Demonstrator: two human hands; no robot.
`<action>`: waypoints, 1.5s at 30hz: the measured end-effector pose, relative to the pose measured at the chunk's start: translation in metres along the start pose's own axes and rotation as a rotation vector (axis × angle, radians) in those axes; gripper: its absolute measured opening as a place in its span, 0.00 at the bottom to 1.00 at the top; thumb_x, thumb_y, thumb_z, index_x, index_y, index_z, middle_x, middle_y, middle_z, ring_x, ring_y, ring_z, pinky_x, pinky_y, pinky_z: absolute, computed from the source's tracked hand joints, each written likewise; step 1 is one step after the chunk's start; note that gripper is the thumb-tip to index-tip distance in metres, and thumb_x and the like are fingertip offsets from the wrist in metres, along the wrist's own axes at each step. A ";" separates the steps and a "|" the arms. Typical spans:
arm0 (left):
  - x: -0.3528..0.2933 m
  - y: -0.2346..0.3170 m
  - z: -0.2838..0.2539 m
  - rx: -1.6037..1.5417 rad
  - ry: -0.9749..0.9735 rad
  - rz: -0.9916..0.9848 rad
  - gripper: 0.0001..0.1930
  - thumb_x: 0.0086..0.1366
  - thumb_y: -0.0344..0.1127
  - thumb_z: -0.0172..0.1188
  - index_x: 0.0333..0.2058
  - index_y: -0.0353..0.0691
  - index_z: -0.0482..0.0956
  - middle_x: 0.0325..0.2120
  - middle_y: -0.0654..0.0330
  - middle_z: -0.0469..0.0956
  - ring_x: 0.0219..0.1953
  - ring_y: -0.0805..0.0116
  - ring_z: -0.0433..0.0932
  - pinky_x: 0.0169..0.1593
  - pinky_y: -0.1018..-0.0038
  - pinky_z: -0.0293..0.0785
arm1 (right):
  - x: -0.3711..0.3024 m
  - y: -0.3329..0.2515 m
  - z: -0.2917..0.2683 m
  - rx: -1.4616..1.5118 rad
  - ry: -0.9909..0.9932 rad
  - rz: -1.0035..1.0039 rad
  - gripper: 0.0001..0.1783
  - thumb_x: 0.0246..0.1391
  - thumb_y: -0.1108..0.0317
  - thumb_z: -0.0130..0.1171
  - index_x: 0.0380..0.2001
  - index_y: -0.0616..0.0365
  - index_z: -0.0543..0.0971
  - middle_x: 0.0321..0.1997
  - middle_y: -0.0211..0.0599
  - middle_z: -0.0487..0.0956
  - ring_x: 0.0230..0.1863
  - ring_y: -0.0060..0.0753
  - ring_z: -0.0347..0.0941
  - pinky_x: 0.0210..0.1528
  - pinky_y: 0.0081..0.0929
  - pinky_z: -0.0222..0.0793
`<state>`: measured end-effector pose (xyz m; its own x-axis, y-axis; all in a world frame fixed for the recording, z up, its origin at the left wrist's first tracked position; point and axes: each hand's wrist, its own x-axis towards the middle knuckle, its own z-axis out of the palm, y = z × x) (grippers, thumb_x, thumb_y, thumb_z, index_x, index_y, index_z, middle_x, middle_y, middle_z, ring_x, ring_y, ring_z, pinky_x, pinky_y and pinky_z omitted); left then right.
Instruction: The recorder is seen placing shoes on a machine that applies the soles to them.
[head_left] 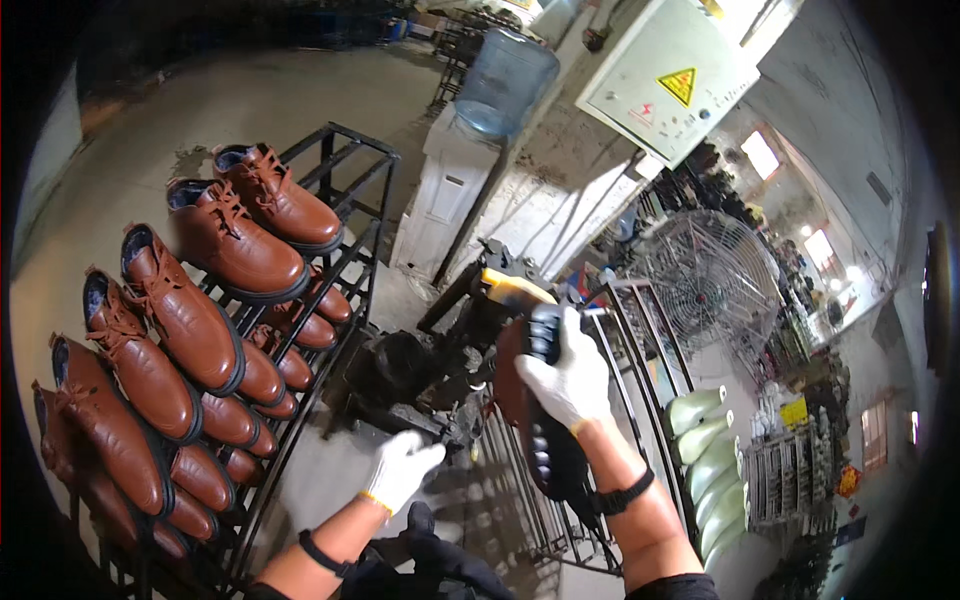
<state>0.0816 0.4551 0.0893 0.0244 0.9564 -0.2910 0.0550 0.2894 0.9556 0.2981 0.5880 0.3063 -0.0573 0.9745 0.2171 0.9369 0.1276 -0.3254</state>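
Note:
White gloves cover both of my hands. My right hand (572, 372) grips a brown leather shoe (509, 375) across its thick, ridged black sole. The shoe is held up on edge, and its sole faces right. My left hand (403, 470) is low in front of me, fingers loosely apart and nothing in it. Just beyond that hand stands a dark metal machine (400, 365). A yellow part (515, 286) shows behind the top of the held shoe. At left, rows of brown lace-up shoes (190, 335) rest on a black metal rack (372, 205).
Another metal rack (650, 325) stands to the right, beside several pale green shoe lasts (712, 470). Farther back are a large caged fan (705, 285), a water dispenser (445, 185) with a blue bottle (507, 80), and a grey electrical box (665, 75) on a pillar.

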 end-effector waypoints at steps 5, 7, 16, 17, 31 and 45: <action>0.062 0.103 0.052 -0.320 0.031 0.251 0.21 0.71 0.44 0.68 0.53 0.33 0.83 0.44 0.51 0.88 0.44 0.65 0.84 0.51 0.67 0.79 | 0.017 0.013 0.019 -0.050 -0.061 0.045 0.64 0.48 0.39 0.72 0.75 0.70 0.54 0.51 0.68 0.82 0.54 0.67 0.82 0.57 0.49 0.79; 0.071 0.126 0.067 -0.356 -0.010 0.211 0.22 0.74 0.44 0.65 0.57 0.34 0.81 0.47 0.52 0.87 0.46 0.66 0.82 0.52 0.69 0.78 | 0.009 0.017 0.007 0.136 -0.232 0.123 0.73 0.46 0.27 0.72 0.78 0.69 0.52 0.59 0.70 0.80 0.61 0.62 0.80 0.62 0.43 0.76; 0.084 0.104 0.062 -0.109 -0.277 0.436 0.18 0.80 0.29 0.53 0.64 0.29 0.75 0.57 0.51 0.82 0.57 0.66 0.82 0.64 0.69 0.76 | -0.039 0.048 0.024 1.084 -0.496 0.349 0.19 0.72 0.64 0.61 0.60 0.61 0.81 0.57 0.35 0.85 0.57 0.25 0.79 0.64 0.29 0.73; 0.084 0.120 0.064 -0.297 -0.262 0.322 0.22 0.78 0.28 0.54 0.67 0.29 0.72 0.59 0.53 0.81 0.59 0.68 0.80 0.66 0.70 0.74 | -0.038 0.044 0.026 1.247 -0.465 0.417 0.19 0.71 0.65 0.62 0.61 0.61 0.80 0.56 0.35 0.85 0.56 0.25 0.79 0.63 0.28 0.73; 0.044 0.113 0.059 -0.260 -0.174 0.026 0.17 0.81 0.34 0.48 0.54 0.30 0.83 0.50 0.51 0.87 0.55 0.64 0.85 0.67 0.65 0.75 | -0.085 0.035 0.043 1.464 -0.318 0.564 0.22 0.68 0.69 0.65 0.62 0.62 0.78 0.57 0.34 0.84 0.56 0.25 0.78 0.64 0.28 0.71; 0.024 0.069 0.066 0.492 -0.051 0.729 0.27 0.67 0.34 0.70 0.63 0.37 0.75 0.44 0.59 0.85 0.44 0.69 0.84 0.52 0.69 0.80 | -0.141 0.050 0.093 0.844 0.030 0.170 0.12 0.70 0.67 0.57 0.45 0.64 0.85 0.46 0.38 0.85 0.49 0.31 0.79 0.56 0.29 0.73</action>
<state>0.1523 0.4957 0.1447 0.2649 0.8900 0.3711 0.4319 -0.4536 0.7796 0.3211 0.4738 0.1732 0.0814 0.9890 0.1237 0.3611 0.0864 -0.9285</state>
